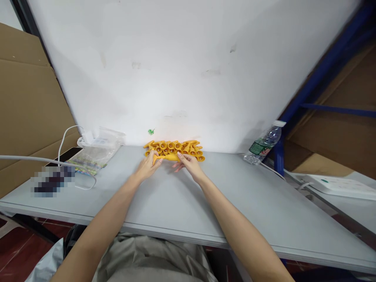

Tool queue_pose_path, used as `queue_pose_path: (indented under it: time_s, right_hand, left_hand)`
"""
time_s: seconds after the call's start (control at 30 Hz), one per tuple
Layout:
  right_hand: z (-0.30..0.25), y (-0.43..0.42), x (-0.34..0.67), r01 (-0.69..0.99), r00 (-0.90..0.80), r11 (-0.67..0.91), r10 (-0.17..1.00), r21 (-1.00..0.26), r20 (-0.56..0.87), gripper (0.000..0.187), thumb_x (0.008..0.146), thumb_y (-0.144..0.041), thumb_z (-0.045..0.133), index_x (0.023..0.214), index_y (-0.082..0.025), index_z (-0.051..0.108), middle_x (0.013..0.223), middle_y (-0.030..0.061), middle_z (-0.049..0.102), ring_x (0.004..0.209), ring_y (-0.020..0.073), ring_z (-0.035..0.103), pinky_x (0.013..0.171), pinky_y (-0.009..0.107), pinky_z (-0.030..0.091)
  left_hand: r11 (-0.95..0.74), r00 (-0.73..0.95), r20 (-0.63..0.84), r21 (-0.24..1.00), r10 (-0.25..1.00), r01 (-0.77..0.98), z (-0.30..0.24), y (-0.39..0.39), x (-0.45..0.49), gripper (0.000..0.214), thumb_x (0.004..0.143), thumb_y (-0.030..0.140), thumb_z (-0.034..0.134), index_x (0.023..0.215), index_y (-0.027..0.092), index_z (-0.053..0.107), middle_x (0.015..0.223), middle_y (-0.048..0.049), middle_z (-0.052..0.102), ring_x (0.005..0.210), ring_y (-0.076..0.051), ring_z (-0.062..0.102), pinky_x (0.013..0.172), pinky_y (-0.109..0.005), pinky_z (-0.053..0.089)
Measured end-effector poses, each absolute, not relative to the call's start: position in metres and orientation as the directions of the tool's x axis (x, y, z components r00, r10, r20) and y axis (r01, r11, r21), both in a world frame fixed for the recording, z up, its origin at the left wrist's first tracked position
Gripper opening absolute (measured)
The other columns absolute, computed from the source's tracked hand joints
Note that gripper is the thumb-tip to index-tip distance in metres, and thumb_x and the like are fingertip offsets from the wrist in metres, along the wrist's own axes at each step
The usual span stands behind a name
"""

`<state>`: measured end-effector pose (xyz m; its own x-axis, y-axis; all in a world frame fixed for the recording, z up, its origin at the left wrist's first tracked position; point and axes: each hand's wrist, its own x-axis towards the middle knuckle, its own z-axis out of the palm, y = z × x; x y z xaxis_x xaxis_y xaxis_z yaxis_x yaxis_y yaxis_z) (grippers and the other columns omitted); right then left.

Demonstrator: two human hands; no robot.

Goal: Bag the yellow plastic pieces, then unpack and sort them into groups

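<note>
A heap of small yellow funnel-shaped plastic parts (173,148) lies at the far edge of the grey table (164,203), against the white wall. My left hand (149,166) and my right hand (188,163) both reach to the front of the heap. Together they pinch one long yellow piece (168,158), the left at its left end, the right at its right end. The fingers of both hands are curled round it.
A clear plastic bag of small coloured bits (95,150) lies at the left, with a phone (60,157) and white cables (63,145) beside it. A water bottle (264,143) lies on its side at the right. A white power strip (337,186) sits far right. Cardboard stands left.
</note>
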<state>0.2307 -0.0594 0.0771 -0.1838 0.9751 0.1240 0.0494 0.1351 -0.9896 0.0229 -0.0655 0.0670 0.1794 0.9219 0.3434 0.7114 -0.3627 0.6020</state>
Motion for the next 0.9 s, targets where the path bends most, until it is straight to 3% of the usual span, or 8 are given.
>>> queue_pose_path:
  time_s: [0.17, 0.3, 0.4, 0.47, 0.6, 0.73, 0.83, 0.9]
  right_hand:
    - [0.079, -0.062, 0.221, -0.044, -0.088, -0.042, 0.995, -0.998, -0.038, 0.052, 0.071, -0.069, 0.066, 0.063, -0.021, 0.051, 0.048, 0.0033, 0.06, 0.04, 0.0152, 0.057, 0.044, 0.027, 0.05]
    - [0.084, -0.066, 0.217, -0.115, -0.095, -0.229, 0.971, -0.967, -0.219, 0.046, 0.085, -0.06, 0.057, 0.065, -0.019, 0.052, 0.046, 0.0017, 0.058, 0.037, 0.0121, 0.055, 0.044, 0.023, 0.05]
    - [0.09, -0.067, 0.215, -0.172, -0.178, -0.4, 0.911, -0.9, -0.371, 0.044, 0.093, -0.053, 0.046, 0.068, -0.018, 0.052, 0.054, 0.0053, 0.065, 0.04, 0.0125, 0.059, 0.045, 0.022, 0.049]
    - [0.094, -0.065, 0.214, -0.225, -0.226, -0.434, 0.894, -0.873, -0.387, 0.038, 0.095, -0.048, 0.045, 0.073, -0.018, 0.053, 0.064, 0.0074, 0.071, 0.043, 0.0123, 0.061, 0.045, 0.021, 0.048]
    - [0.111, -0.052, 0.207, -0.284, -0.217, -0.32, 0.94, -0.904, -0.265, 0.023, 0.093, -0.036, 0.053, 0.08, -0.017, 0.056, 0.071, 0.0077, 0.073, 0.046, 0.0111, 0.06, 0.048, 0.021, 0.049]
    - [0.129, -0.024, 0.188, -0.201, -0.057, 0.06, 0.996, -0.978, 0.073, 0.023, 0.085, -0.04, 0.064, 0.086, -0.018, 0.059, 0.08, 0.0072, 0.073, 0.063, 0.0149, 0.067, 0.063, 0.025, 0.054]
    - [0.127, 0.004, 0.167, 0.123, 0.058, 0.392, 0.914, -0.911, 0.401, 0.029, 0.08, -0.041, 0.068, 0.097, -0.019, 0.059, 0.1, 0.0069, 0.071, 0.084, 0.0191, 0.068, 0.077, 0.032, 0.052]
    - [0.117, 0.019, 0.156, 0.423, 0.001, 0.49, 0.841, -0.762, 0.541, 0.028, 0.084, -0.036, 0.063, 0.106, -0.018, 0.058, 0.108, 0.0096, 0.069, 0.098, 0.0222, 0.065, 0.087, 0.036, 0.048]
  left_hand:
    - [-0.364, 0.18, 0.35, 0.584, 0.919, 0.725, 0.066, -0.065, 0.025, 0.029, 0.09, 0.047, 0.043, 0.107, 0.024, 0.047, 0.084, -0.0007, 0.06, 0.076, -0.02, 0.062, 0.069, -0.031, 0.046]
    - [-0.399, 0.196, 0.396, 0.537, 0.897, 0.743, 0.059, -0.062, 0.024, 0.03, 0.091, 0.048, 0.043, 0.109, 0.025, 0.048, 0.096, -0.0033, 0.062, 0.08, -0.021, 0.064, 0.071, -0.033, 0.048]
    - [-0.425, 0.2, 0.435, 0.516, 0.878, 0.744, 0.05, -0.058, 0.023, 0.032, 0.089, 0.05, 0.048, 0.11, 0.025, 0.048, 0.105, -0.0052, 0.063, 0.081, -0.021, 0.065, 0.071, -0.033, 0.049]
    - [-0.442, 0.185, 0.473, 0.521, 0.862, 0.73, 0.044, -0.053, 0.022, 0.036, 0.087, 0.051, 0.053, 0.112, 0.025, 0.048, 0.108, -0.0067, 0.063, 0.084, -0.022, 0.065, 0.072, -0.033, 0.05]
    - [-0.539, 0.061, 0.652, 0.567, 0.756, 0.623, 0.037, -0.042, 0.02, 0.052, 0.087, 0.052, 0.053, 0.128, 0.023, 0.039, 0.127, -0.0134, 0.055, 0.104, -0.024, 0.061, 0.087, -0.038, 0.05]
    - [-0.529, -0.202, 0.709, 0.658, 0.676, 0.536, 0.035, -0.034, 0.015, 0.056, 0.092, 0.047, 0.045, 0.137, 0.019, 0.029, 0.134, -0.0179, 0.048, 0.109, -0.023, 0.057, 0.099, -0.043, 0.043]
    - [-0.451, -0.343, 0.654, 0.733, 0.674, 0.509, 0.035, -0.031, 0.012, 0.05, 0.092, 0.041, 0.044, 0.134, 0.019, 0.032, 0.128, -0.0173, 0.051, 0.111, -0.024, 0.055, 0.101, -0.044, 0.039]
    - [-0.39, -0.41, 0.615, 0.767, 0.673, 0.51, 0.034, -0.03, 0.011, 0.045, 0.091, 0.037, 0.045, 0.131, 0.02, 0.036, 0.125, -0.016, 0.054, 0.115, -0.026, 0.052, 0.104, -0.046, 0.035]
